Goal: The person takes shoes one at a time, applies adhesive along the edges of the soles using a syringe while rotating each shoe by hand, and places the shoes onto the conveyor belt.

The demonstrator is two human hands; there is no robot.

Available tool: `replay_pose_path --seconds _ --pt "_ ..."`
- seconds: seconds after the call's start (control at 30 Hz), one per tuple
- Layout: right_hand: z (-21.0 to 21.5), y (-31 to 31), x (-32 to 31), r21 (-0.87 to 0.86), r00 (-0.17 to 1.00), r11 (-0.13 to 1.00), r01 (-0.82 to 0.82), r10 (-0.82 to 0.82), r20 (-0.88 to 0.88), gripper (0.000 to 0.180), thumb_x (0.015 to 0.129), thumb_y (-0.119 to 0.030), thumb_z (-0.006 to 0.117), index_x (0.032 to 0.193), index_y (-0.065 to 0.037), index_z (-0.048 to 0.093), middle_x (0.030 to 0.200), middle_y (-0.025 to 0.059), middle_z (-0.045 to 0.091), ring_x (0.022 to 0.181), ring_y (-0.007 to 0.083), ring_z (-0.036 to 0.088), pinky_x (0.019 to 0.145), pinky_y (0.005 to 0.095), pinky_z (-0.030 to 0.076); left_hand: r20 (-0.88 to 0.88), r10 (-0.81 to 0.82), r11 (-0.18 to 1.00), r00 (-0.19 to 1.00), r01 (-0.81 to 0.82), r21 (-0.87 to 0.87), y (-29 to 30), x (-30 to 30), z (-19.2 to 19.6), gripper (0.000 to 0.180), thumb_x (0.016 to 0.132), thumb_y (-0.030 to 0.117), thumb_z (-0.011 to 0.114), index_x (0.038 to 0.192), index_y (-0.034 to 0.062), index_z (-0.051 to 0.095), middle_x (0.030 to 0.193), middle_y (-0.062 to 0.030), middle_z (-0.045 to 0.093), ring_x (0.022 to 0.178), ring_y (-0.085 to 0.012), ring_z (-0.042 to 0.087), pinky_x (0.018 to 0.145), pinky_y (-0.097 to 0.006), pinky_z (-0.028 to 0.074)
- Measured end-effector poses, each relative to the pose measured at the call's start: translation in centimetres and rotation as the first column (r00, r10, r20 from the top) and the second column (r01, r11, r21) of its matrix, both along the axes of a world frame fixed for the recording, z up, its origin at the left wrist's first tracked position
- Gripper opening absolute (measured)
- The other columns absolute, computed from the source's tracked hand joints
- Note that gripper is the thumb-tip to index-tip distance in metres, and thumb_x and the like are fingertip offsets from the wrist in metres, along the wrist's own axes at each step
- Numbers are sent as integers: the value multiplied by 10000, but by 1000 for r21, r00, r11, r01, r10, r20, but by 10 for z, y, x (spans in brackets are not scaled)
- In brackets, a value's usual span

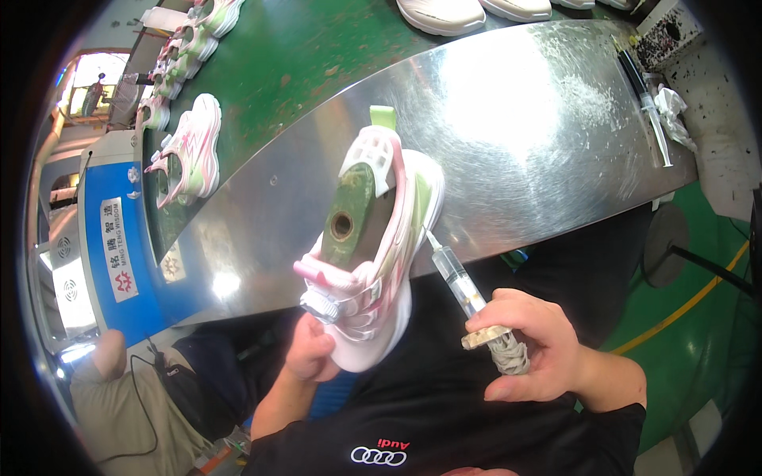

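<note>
Head view: at far left, pink-and-white sneakers point(193, 148) are lined along the green conveyor belt point(302, 55). Nearer centre, a pink-and-white shoe on a green last point(373, 238) is gripped at its toe by the left hand point(311, 349), over the steel table edge point(524, 135). To the right, a syringe point(460, 285) is clasped in the closed right hand point(528, 345), its needle touching the shoe's sole edge.
</note>
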State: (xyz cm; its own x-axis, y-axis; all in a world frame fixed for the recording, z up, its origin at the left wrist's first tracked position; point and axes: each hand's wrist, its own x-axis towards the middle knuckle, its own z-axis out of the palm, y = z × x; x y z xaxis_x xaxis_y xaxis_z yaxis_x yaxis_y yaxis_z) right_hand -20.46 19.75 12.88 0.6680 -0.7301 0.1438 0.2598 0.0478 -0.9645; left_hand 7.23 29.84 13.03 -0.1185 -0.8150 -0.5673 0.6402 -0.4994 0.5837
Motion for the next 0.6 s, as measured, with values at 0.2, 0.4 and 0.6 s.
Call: replay_pose_path --seconds 0.2,0.4,0.6 --pt "24 1 -5 24 992 995 -95 96 -80 513 655 -182 797 1086 -16 575 948 73 632 711 205 547 637 288 431 -260 -5 1000 966 1 -19 3 -25 -13 862 680 14 656 1393 -8 172 1351 -171 377 1257 -289 386 1052 -416 297" --pt "56 1 -28 -6 965 984 -178 173 -196 503 653 -212 801 1060 -7 589 904 61 652 642 180 529 583 272 407 -417 -93 996 904 91 -25 -13 -47 -31 838 655 -42 629 1381 9 214 1314 -156 424 1217 -300 427 1011 -429 348" --pt "75 15 -62 -32 952 986 -163 148 -269 563 576 -342 841 979 -14 626 805 82 668 560 161 520 499 270 328 -522 -271 957 809 283 -58 -34 -69 -40 689 677 -63 590 1320 18 359 1245 -146 503 1179 -297 465 1009 -431 352"
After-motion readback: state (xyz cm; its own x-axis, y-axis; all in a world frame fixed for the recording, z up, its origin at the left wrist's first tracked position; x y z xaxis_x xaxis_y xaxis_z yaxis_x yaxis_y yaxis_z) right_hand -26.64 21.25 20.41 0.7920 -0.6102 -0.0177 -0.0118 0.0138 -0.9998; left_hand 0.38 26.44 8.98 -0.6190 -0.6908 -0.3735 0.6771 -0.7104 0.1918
